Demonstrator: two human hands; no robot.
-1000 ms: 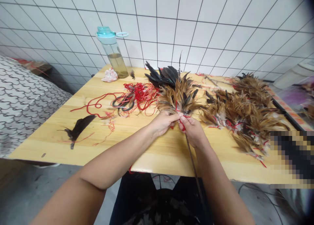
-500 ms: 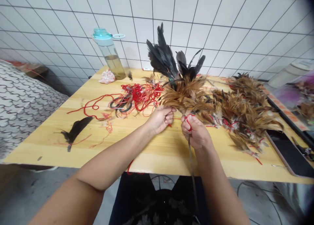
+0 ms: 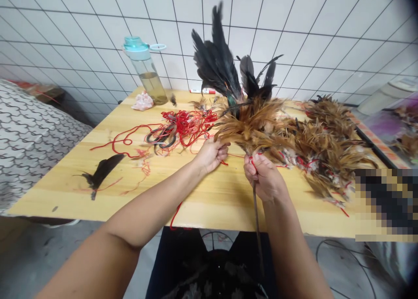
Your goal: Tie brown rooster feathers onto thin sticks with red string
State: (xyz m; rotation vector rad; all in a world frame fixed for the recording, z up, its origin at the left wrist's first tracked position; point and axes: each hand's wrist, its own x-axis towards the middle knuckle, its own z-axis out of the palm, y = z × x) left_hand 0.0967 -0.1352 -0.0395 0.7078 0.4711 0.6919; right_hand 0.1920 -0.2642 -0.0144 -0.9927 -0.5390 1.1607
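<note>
Nearest me, a thin stick runs over my lap and up to the table's near edge, where my right hand is closed round it and red wrapping. My left hand is curled in a fist, pinching red thread strung between the two. Just beyond, above the table, fans the feather bundle: light, I judge, its plumes soft and easily bent, the stick stiffer, so the bound base seems the safest hold. Under it lies a pale wooden tabletop, strewn with tangled red cord; behind stand a bottle and white tiled wall.
</note>
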